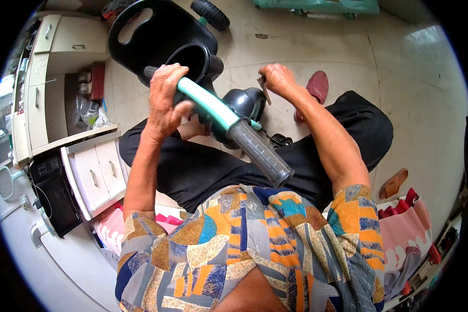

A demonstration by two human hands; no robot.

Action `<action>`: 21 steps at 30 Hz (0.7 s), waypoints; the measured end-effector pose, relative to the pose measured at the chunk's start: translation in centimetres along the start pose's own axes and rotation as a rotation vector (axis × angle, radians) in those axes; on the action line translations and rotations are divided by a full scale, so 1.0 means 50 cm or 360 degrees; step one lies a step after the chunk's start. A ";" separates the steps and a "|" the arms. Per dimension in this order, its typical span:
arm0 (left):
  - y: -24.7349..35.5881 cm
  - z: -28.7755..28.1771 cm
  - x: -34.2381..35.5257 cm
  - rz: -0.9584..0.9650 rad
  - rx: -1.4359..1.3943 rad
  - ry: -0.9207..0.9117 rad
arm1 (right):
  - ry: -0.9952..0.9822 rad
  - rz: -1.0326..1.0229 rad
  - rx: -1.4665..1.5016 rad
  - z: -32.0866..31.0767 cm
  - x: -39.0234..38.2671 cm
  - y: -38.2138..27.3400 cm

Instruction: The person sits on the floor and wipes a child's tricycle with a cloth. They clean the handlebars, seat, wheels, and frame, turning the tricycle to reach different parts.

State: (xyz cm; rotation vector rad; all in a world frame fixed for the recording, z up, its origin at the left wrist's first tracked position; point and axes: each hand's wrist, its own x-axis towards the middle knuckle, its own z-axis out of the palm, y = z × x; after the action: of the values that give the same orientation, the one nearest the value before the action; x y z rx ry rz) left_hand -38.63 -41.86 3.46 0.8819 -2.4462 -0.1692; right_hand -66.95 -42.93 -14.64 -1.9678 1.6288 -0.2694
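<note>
Left hand (165,99) wrapped round green bar (208,103), by its far end. Bar long, slanting from far left to near right; black handle (260,153) on near end. Right hand (277,80) off bar, to its right, pinching thin brown thing (267,94); can't tell what.

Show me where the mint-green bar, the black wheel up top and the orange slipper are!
Mint-green bar (211,106): head view, on the bare green stretch.
Black wheel (211,14): head view, on its ridged tread.
Orange slipper (393,184): head view, about the middle.
</note>
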 end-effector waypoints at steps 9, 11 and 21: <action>-0.022 0.006 0.035 -0.0251 0.0032 -0.0014 | -0.0024 -0.0132 0.0267 -0.028 -0.039 -0.002; -0.031 0.016 0.045 -0.0380 0.0013 0.0022 | 0.0147 -0.0090 0.0103 -0.024 -0.040 -0.023; -0.107 0.007 0.041 -0.0384 0.0488 -0.0086 | 0.0754 -0.0060 0.0669 0.003 -0.041 -0.081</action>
State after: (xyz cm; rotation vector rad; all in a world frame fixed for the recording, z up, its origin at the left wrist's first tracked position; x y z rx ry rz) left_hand -37.15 -47.31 2.51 1.3217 -2.4475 0.1017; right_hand -63.99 -40.52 -12.18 -1.6854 1.6361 -1.0679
